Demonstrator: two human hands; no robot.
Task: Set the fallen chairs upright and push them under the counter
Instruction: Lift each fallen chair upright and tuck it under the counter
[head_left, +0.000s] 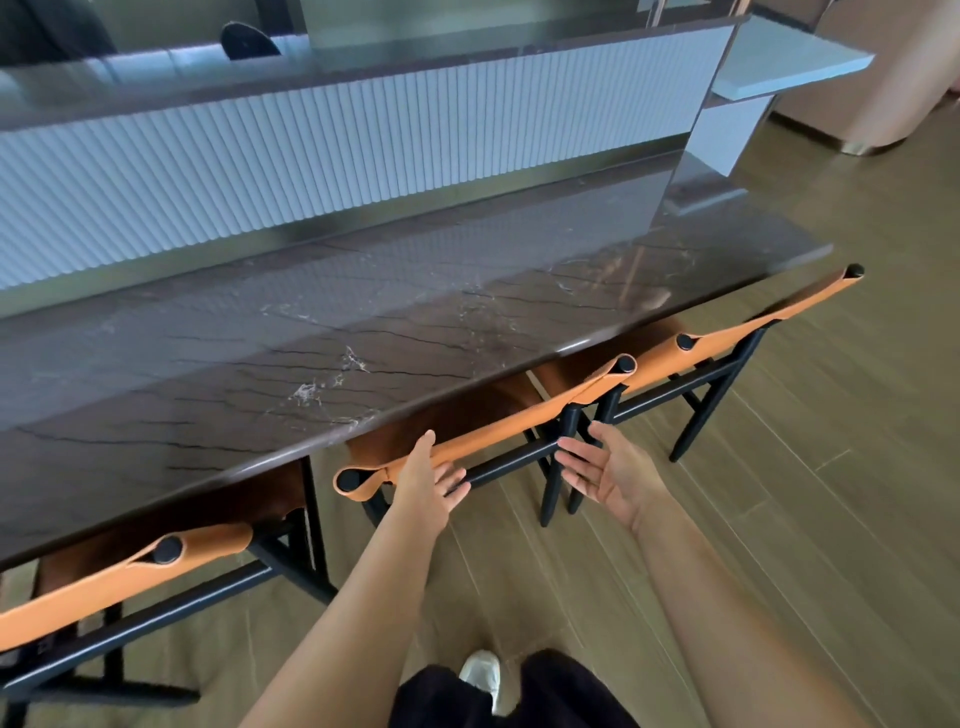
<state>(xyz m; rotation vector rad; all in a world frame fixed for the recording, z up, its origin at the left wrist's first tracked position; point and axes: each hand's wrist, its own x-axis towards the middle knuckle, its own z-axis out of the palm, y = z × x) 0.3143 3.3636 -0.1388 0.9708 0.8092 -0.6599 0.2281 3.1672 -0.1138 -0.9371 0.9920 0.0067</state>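
Push the middle chair (509, 423) evenly toward 12 o'clock with left hand (423, 480) and right hand (602, 473) (both flat, gripping nothing).

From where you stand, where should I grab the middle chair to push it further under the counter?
Grip the orange backrest along its top, near the black posts, from the floor side: the middle chair stands upright, back toward you, seat beneath the counter.

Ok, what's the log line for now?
middle chair: upright, under counter | left hand: open, touching its backrest | right hand: open, holding nothing
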